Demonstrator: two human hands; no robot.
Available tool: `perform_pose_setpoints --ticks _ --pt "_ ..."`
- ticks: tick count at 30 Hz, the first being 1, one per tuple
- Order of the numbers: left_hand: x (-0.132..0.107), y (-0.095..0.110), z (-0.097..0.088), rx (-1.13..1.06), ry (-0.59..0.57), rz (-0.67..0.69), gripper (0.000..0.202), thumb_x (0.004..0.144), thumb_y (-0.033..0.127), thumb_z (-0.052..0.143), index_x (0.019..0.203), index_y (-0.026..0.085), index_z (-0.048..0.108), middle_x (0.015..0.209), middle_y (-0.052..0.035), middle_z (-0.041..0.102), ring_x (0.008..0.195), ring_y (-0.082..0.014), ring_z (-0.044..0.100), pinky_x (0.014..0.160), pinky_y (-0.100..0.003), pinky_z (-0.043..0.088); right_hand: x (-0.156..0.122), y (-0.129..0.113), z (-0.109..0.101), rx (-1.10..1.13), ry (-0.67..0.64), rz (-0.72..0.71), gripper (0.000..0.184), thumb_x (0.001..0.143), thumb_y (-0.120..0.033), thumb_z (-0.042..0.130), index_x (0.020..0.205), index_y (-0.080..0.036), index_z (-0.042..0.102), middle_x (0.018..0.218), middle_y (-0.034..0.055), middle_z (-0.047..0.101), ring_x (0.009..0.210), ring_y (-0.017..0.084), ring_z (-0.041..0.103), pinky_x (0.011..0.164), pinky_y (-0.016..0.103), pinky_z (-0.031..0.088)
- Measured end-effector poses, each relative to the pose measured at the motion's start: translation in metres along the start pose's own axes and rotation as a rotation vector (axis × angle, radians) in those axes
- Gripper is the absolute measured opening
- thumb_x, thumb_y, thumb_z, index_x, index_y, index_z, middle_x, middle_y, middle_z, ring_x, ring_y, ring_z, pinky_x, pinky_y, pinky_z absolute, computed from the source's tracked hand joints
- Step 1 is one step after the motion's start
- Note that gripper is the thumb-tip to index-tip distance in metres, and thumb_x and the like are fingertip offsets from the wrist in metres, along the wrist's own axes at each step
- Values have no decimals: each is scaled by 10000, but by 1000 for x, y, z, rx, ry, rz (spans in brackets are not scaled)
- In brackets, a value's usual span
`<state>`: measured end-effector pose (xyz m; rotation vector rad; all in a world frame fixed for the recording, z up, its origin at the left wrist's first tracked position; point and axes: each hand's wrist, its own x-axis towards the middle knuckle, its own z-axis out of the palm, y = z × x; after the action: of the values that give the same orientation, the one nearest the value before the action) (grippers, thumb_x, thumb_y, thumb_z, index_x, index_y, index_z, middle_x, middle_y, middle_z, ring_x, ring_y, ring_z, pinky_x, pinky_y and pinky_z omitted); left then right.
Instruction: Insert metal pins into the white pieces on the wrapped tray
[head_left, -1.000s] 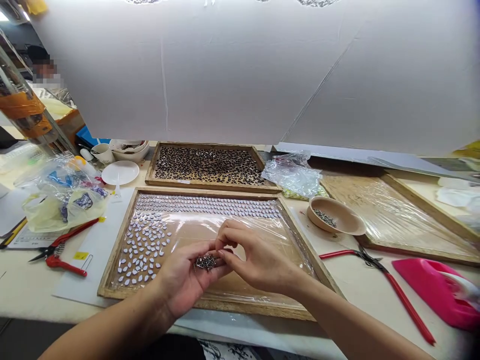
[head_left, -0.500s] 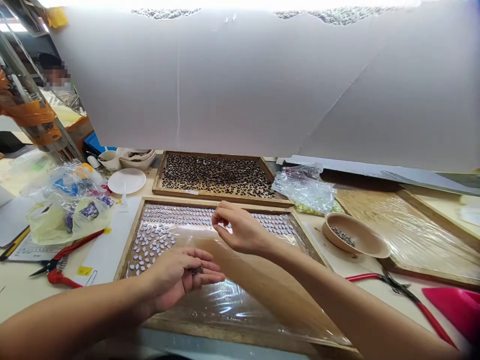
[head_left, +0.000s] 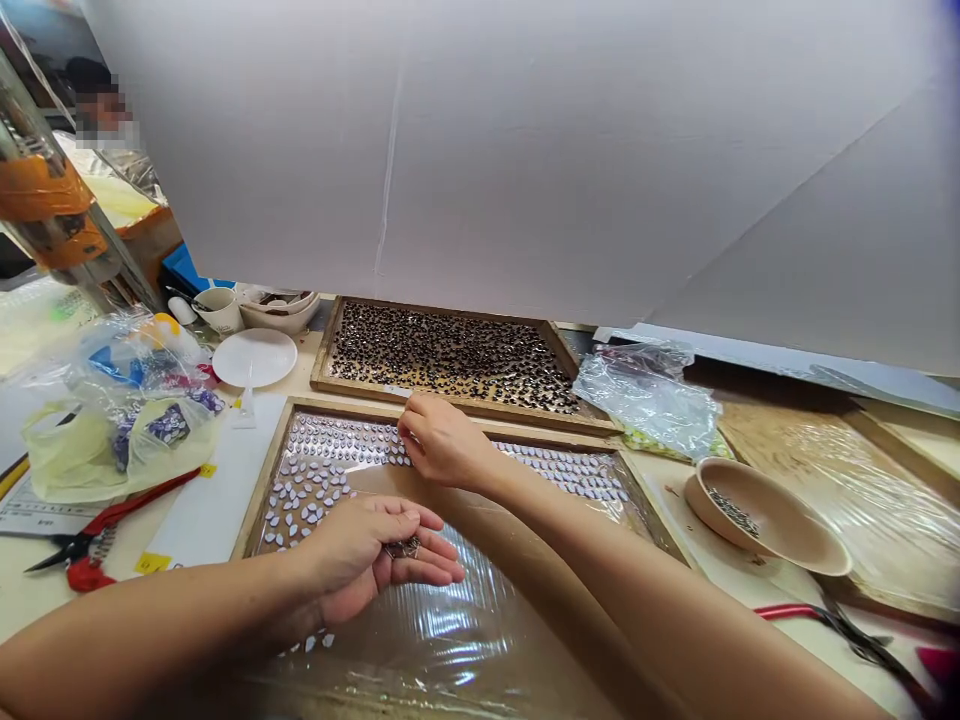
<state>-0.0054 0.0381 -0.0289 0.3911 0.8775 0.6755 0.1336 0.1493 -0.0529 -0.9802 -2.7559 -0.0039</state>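
My left hand (head_left: 375, 555) is palm up with the fingers loosely curled, cradling a small heap of metal pieces (head_left: 403, 547). Its thumb lies beside the heap. Higher up, my right hand (head_left: 442, 447) has its fingertips pinched together over the far rows of the wooden-framed tray (head_left: 259, 480); whatever is in the pinch is too small to make out. Plastic film covers the tray's bottom. Rows of small pale pieces (head_left: 574, 475) run along its far side, and loose white leaf-shaped pieces (head_left: 304, 497) lie scattered at the left.
Behind stands a second framed tray (head_left: 450, 350) of small dark pieces. A tan bowl (head_left: 795, 520) with metal bits sits right, near red-handled pliers (head_left: 847, 630). Red cutters (head_left: 105, 530), plastic bags (head_left: 97, 430) and a white plate (head_left: 255, 358) are left. A white board (head_left: 525, 150) hangs overhead.
My right hand has moved left and slightly away along the rows, fingers still pinched. My left thumb has come closer to the metal pieces in the palm. The view has shifted a little.
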Motion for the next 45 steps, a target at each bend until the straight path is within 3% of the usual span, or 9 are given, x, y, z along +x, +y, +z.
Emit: perform_pose_setpoints --ticks 20,32,36,40,45 --pt "3 -2 -3 -34 5 -17 134 810 193 528 784 75 584 675 -99 657 605 -157 660 616 -252 483 7 0 11 -110 -51 -42 137 819 -152 430 777 -126 558 815 92 537 758 191 447 703 306 297" --pt "4 1 -2 -4 58 4 176 856 192 443 786 91 569 663 -81 646 580 -139 648 577 -229 477 8 0 9 -85 -51 -35 168 837 -151 440 778 -120 593 805 86 549 756 188 464 719 313 334" --pt "4 3 -2 -18 99 41 209 862 202 420 787 83 574 695 -111 653 619 -154 652 583 -235 477 -4 3 -5 73 40 9 140 820 -159 510 890 -135 628 878 88 557 786 187 489 702 309 372" --pt "2 4 -2 -107 88 43 302 871 241 374 770 62 596 726 -148 653 680 -190 654 687 -304 497 -27 -13 -31 365 174 46 155 819 -139 501 900 -150 633 857 71 547 747 149 506 654 273 406" --pt "1 2 -2 -204 14 168 228 837 172 429 800 79 633 786 -92 638 742 -170 611 781 -377 496 -48 -47 -52 516 -11 48 171 799 -104 486 806 -166 646 773 46 518 692 134 480 585 248 390"
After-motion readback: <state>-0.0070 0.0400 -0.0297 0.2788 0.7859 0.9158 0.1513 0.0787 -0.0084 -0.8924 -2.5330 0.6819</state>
